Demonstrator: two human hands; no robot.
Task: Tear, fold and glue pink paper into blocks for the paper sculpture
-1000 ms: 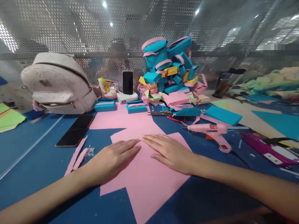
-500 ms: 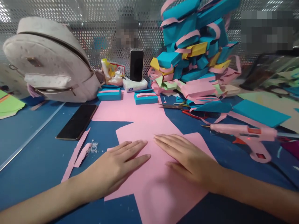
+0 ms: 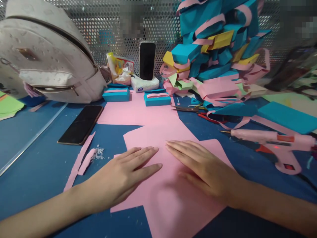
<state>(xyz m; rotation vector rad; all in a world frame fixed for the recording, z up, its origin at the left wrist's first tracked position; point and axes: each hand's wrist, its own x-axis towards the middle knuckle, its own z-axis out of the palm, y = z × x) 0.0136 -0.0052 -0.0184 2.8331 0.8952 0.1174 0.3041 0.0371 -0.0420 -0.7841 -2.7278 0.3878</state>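
Note:
Pink paper (image 3: 160, 215), cut in a cross-like outline, lies flat on the blue table before me. My left hand (image 3: 128, 175) rests on its left part, fingers stretched out and holding nothing. Opposite it, my right hand (image 3: 203, 168) lies on the right part with fingers extended, also holding nothing. The fingertips of the two hands point toward each other with a small gap between. Left of my left hand are torn pink paper strips (image 3: 80, 162) and a few pale crumbs (image 3: 99, 153). A pink glue gun (image 3: 277, 142) lies right of my right hand.
A black phone (image 3: 81, 125) lies at the left, before a white backpack (image 3: 56, 59). Two small blue boxes (image 3: 116, 95) with pink bands sit on another pink sheet (image 3: 136, 114). Scissors (image 3: 185, 108) and a tall pile of blue paper boxes (image 3: 213, 62) are at the back right.
The camera view has shifted slightly, so background things sit a little higher and the right side farther right. Both hands keep the same place on the pink paper.

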